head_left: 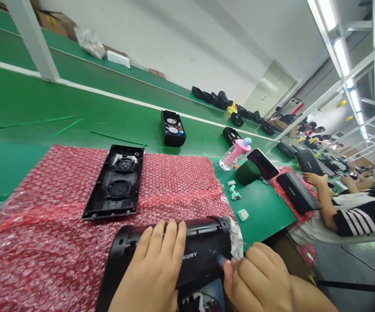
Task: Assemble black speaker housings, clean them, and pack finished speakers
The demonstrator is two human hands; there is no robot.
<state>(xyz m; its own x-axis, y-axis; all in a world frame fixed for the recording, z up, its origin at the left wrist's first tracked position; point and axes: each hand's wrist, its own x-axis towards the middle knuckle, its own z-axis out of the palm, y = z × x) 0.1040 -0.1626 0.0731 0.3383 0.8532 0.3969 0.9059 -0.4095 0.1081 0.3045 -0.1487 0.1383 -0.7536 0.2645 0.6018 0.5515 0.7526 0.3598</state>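
While the left hand (150,277) lies across the black casing (207,236), its fingers are extended, nearly side by side, covering part of the lettering; "KURY" shows. Right fingers are clamped on a slim dark tool (219,259), tip at the casing face; tip contact: can't tell. Right hand (263,277) hides the tool's rear.

Casing is at the near edge of the red bubble wrap (44,216), white crumpled material (237,238) at its right end. Open black shell (119,177) lies on the wrap, beyond the casing, left side, two round grilles visible.

Past the wrap on the green tabletop (265,208): small black unit (174,136) with exposed wiring, green strips (116,138) to its left. Right side is crowded: pale scraps (243,215), clear bottle (231,156) with pink top, dark green cylinder (248,172) partly blocking a black-screened device (263,164). Farther right, a person (356,221) beside another black casing (296,190).
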